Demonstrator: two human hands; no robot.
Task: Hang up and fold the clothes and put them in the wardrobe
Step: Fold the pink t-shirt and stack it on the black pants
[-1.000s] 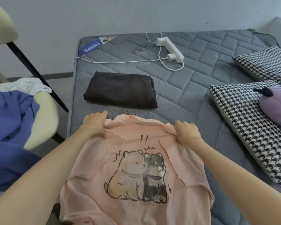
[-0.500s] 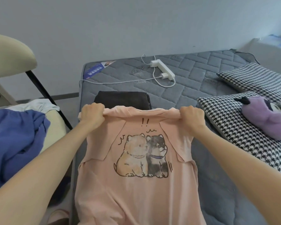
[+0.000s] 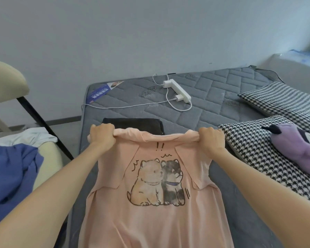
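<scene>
Holds shirt up over mattress, shoulders clenched in left hand and right hand, sleeves seemingly folded inward.

Bare quilted mattress between folded dark garment and houndstooth pillows, power strip beyond

Both arms out front, hands level.
Left hand and right hand fisted, knuckles up, each gripping the pink shirt top edge.
</scene>
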